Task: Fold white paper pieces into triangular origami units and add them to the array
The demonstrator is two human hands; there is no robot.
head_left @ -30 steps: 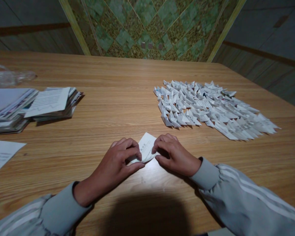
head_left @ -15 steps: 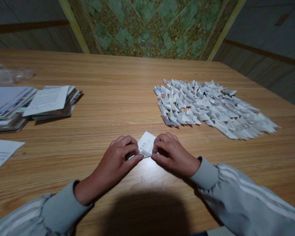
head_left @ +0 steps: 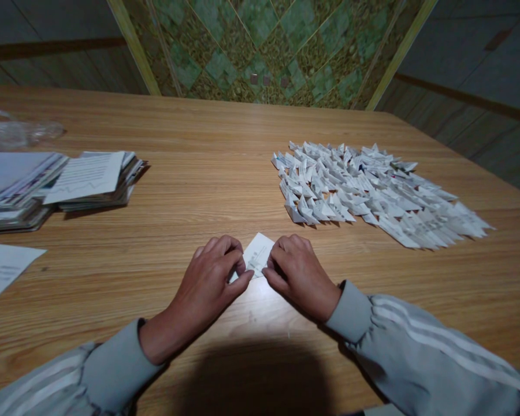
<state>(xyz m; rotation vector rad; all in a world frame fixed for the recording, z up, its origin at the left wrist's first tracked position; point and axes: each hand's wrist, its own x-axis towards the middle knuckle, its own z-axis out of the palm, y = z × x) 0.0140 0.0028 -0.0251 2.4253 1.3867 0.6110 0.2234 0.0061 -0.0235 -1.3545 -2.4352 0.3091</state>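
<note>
A small folded piece of white paper (head_left: 259, 247) with faint print lies on the wooden table in front of me, one corner pointing away. My left hand (head_left: 216, 271) pinches its left side, the thumb at the near edge and the fingers curled. On the opposite side my right hand (head_left: 297, 271) grips the paper the same way, its thumb pressed on the near edge close to the left thumb. Parts of the paper's sides are hidden beneath my fingers. Beyond my right hand stands a large group of folded paper boats (head_left: 338, 179), packed in rows.
Stacks of paper (head_left: 17, 185) lie at the left, a printed sheet (head_left: 89, 176) on top of the smaller stack. Nearer me is a loose printed sheet (head_left: 8, 268). A clear plastic bag (head_left: 21, 133) rests behind the stacks. The wooden table (head_left: 190, 138) reaches toward a tiled wall.
My right hand has shifted slightly left, bringing its thumb nearer the left one. The near edge of the paper looks flatter than before. Both hands keep their hold.
</note>
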